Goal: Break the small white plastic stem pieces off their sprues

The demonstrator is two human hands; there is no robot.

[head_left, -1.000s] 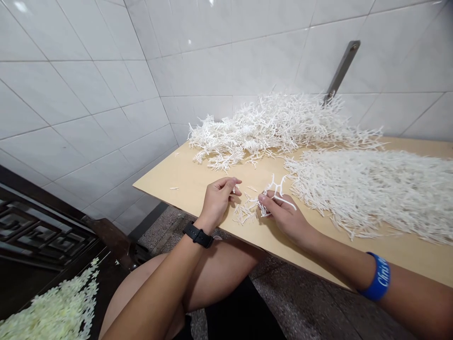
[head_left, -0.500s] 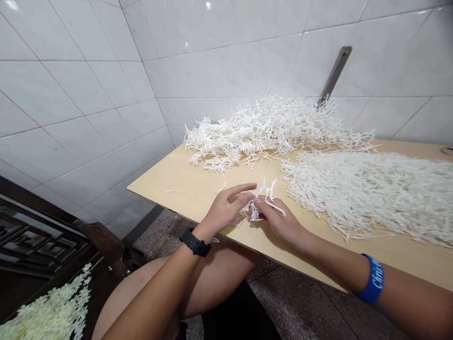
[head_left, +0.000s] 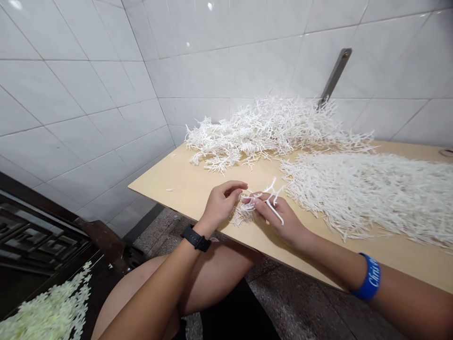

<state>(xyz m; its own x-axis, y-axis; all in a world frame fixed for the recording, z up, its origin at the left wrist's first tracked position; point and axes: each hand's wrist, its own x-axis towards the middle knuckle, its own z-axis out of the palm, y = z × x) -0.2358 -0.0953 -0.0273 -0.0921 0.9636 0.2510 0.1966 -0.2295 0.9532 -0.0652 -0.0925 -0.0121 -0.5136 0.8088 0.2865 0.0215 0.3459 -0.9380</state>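
Note:
My right hand (head_left: 279, 219) pinches a white plastic branch stem (head_left: 272, 194) between thumb and fingers. Its forked twigs point up and away, and one thicker stalk slants down across the fingers. Close on the left, my left hand (head_left: 221, 203) is closed, thumb against curled fingers, at the left end of the white twigs. What exactly lies between those fingertips is small and partly hidden. Below both hands, small loose white pieces (head_left: 242, 216) lie at the table's front edge.
A tangled heap of white branch stems (head_left: 269, 125) lies at the back of the wooden table (head_left: 155, 182). A wide spread of white pieces (head_left: 375, 193) covers the right side. A metal bracket (head_left: 334, 78) leans at the wall. Pale flowers (head_left: 53, 304) lie at lower left.
The branch in my right hand has turned and tilts further right. My left hand's outstretched index finger has curled in, and that hand has drawn slightly left.

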